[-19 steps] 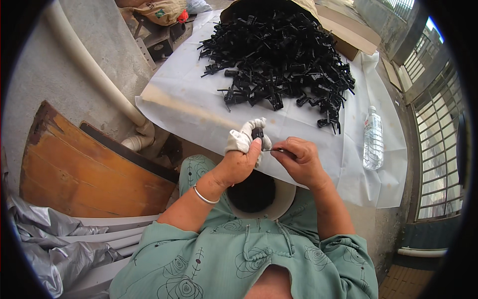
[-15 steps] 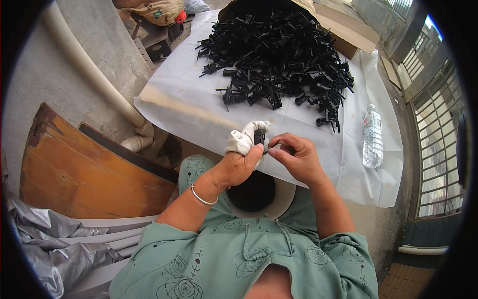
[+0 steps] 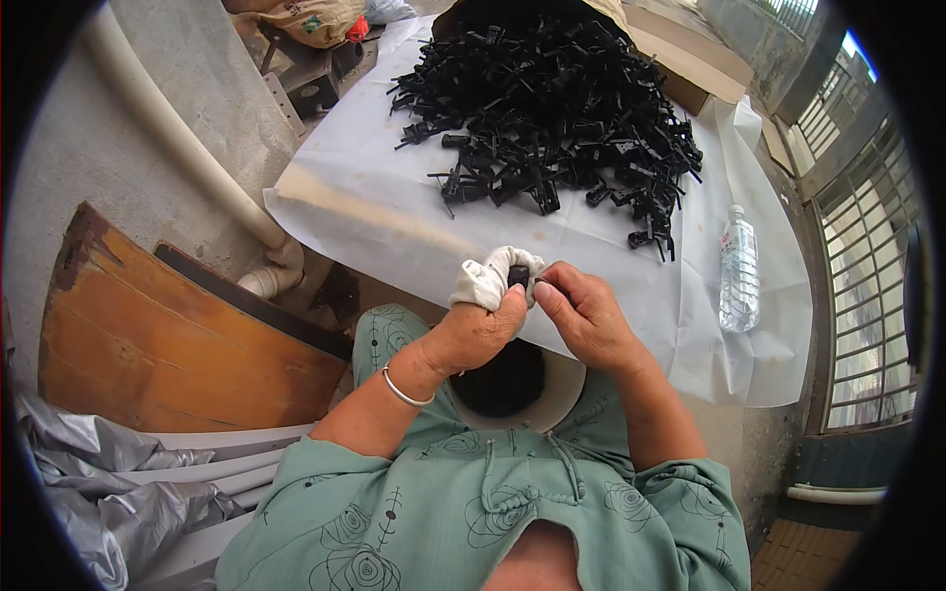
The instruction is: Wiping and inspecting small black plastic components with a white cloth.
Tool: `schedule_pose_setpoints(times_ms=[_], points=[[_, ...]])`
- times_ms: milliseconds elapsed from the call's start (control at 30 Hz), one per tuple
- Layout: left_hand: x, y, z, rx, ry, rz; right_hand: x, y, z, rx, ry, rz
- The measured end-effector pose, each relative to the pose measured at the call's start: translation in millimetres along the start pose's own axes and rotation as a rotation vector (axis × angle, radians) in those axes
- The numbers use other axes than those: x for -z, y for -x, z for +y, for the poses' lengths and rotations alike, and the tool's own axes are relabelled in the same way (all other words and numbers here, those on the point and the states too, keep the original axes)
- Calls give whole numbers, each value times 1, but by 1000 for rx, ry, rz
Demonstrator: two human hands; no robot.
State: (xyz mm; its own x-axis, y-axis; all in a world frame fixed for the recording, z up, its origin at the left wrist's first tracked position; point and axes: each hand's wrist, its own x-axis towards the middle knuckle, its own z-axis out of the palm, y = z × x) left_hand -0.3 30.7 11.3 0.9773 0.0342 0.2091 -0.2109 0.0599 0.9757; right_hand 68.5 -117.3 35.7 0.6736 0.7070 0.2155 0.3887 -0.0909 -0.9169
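My left hand [image 3: 483,330] has a white cloth glove [image 3: 479,286] over its fingers, with the thumb bare. Between thumb and gloved fingers it grips a small black plastic part [image 3: 518,277]. My right hand [image 3: 594,313] is bare and pinches at the right edge of that part, thumb and forefinger together. What lies between its fingertips is mostly hidden. Beyond both hands, a large heap of similar black plastic parts [image 3: 552,118], many with thin stems, spreads over the white sheet [image 3: 374,177] on the table.
Below my hands, between my knees, stands a pale bucket [image 3: 569,384] with black contents. A clear water bottle [image 3: 738,271] lies on the sheet at right. An open cardboard box [image 3: 690,59] is behind the heap. At left are a wooden board [image 3: 177,335] and a pipe [image 3: 177,128].
Both hands have shifted slightly, the right a little left and closer to the left. The black part is turned and more covered by glove and fingers.
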Motion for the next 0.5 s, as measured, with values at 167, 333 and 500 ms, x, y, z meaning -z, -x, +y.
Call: schedule_pose_setpoints(times_ms=[167, 333, 500], points=[[2, 2, 6, 114, 139, -19, 6, -3, 0, 9, 128, -76], [2, 3, 6, 81, 63, -9, 6, -7, -5, -63, 82, -148], [1, 3, 3, -174, -528, 77, -4, -9, 3, -71, 139, -133]])
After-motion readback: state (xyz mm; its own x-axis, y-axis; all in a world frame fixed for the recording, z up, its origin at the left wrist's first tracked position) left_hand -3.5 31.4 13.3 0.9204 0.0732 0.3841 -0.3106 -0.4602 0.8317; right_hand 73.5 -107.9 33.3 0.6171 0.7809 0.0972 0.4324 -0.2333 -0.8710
